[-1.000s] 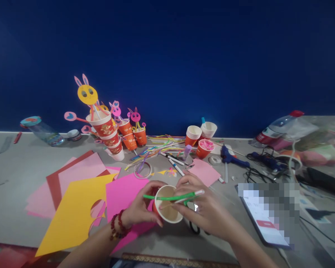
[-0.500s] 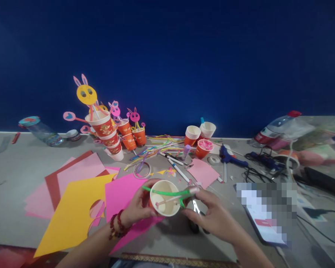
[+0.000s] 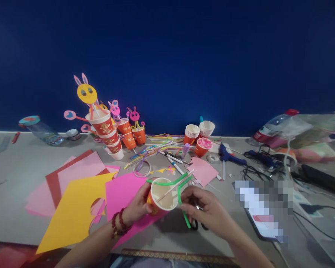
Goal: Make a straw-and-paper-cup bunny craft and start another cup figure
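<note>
While my left hand (image 3: 138, 208) gripped the orange paper cup (image 3: 162, 196) just above the pink card sheet (image 3: 123, 193), my right hand (image 3: 205, 210) pinched the bent green straw (image 3: 181, 195) lying across the cup's rim beside a thin pale stick (image 3: 174, 185). I judged the step to be fitting the straw; the next move called for steadying the cup and guiding the straw's end down precisely.

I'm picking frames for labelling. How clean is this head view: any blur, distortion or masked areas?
Head view: the table edge bows, a wide-lens effect; the bottle at far right is smeared; the phone is pixelated; the cup and both hands, left and right, are fairly sharp; the light is dim, the wall dark blue.
</note>
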`<state>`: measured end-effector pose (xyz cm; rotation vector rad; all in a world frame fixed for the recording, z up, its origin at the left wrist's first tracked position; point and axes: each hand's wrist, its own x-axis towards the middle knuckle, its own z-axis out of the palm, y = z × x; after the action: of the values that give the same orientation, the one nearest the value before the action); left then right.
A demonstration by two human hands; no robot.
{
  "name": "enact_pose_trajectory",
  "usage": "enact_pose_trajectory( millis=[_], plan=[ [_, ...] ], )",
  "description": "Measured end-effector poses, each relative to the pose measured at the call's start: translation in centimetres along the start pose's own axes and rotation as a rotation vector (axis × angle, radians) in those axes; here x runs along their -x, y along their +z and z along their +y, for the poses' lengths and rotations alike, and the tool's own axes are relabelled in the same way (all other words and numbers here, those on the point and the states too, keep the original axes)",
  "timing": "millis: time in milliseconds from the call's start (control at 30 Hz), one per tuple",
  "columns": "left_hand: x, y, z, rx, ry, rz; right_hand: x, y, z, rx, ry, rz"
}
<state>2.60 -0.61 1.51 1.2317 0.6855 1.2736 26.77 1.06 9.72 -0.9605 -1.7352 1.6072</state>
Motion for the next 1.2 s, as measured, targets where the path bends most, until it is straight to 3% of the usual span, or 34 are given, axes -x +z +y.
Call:
enact_pose_trajectory(
  millis=[100,333,467,633,733,933,1200],
  plan=[
    [-0.1,-0.3,-0.4,0.023,0.003,-0.006,0.2,0.0,-0.4,0.055,-0.047,0.011],
    [-0.4,-1.2,-0.9,0.043,0.035,-0.026,0.5,-0.8,-1.2,0.418,-0.282,0.011],
    [-0.4,-0.8,-0.3,0.05,-0.003,-0.035,0.5,-0.8,-2.1,0.495,-0.354,-0.021],
    [-0.5,0.1,0.4,0.022,-0.008,0.047,0.5,-0.6,-2.3,0.546,-0.407,0.013],
    [-0.3,0.4,0.6,-0.005,0.031,0.051,0.4,-0.8,-1.9,0.577,-0.391,0.019],
    [0.3,-0.3,1.1,-0.257,0.081,-0.073,0.2,-0.7,-1.3,0.574,-0.322,-0.016],
    [0.5,-1.0,1.7,-0.352,0.106,-0.148,-0.2,0.3,-1.0,0.5,-0.354,0.071]
  ],
)
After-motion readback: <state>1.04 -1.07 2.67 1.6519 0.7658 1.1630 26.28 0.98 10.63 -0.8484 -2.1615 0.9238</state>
